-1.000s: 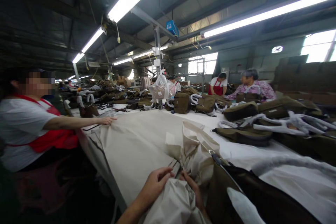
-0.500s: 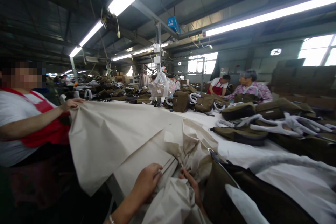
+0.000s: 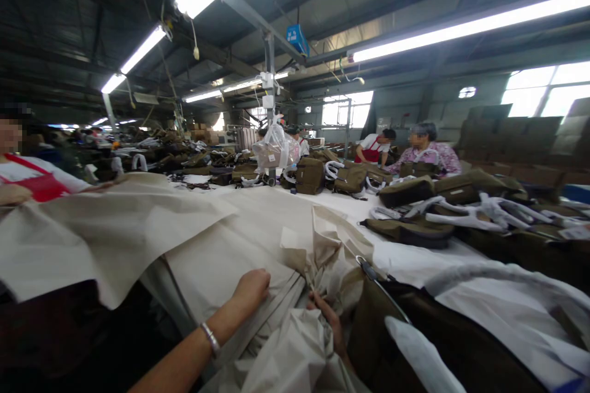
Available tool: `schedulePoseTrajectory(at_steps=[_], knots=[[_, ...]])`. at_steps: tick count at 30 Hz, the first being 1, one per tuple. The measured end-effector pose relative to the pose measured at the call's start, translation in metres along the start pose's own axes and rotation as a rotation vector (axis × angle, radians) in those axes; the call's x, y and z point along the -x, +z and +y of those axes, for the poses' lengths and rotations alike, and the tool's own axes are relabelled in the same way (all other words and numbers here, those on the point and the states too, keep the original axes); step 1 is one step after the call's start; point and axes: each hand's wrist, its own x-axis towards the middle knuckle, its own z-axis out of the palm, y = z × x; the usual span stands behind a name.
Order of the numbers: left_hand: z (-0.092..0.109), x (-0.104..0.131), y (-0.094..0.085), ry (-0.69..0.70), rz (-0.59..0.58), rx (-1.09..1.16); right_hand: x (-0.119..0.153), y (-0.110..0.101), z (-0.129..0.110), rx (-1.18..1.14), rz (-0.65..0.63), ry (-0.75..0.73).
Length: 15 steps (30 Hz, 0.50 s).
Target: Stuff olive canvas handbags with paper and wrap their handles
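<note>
My left hand (image 3: 251, 288) has drawn away, grip unclear from here; my right hand (image 3: 327, 313) pinches beige fabric (image 3: 298, 344) bunched between them.

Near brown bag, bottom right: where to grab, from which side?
Probably the wrapped handle, from above: it's a slim curved band arching out past the bag's body. I'd avoid the bag's picture-left flank, where the right hand and beige cloth crowd in.

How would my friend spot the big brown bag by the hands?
Find the white table. At its near right, beside the right hand, is the brown bag. It's the closest brown bag, with a metal ring at its top corner.
</note>
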Motion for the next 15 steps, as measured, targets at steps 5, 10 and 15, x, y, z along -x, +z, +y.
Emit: schedulePoseTrajectory(at_steps=[5,10,15], knots=[[-0.003,-0.001,-0.006,-0.005,0.006,0.023,-0.001,-0.003,-0.008,0.011,-0.049,0.029],[-0.011,-0.007,-0.011,0.001,-0.017,0.068,0.001,0.0,-0.015,0.024,0.001,0.015],[-0.023,-0.016,-0.011,0.029,-0.002,0.136,0.003,0.008,-0.012,0.034,0.051,-0.027]])
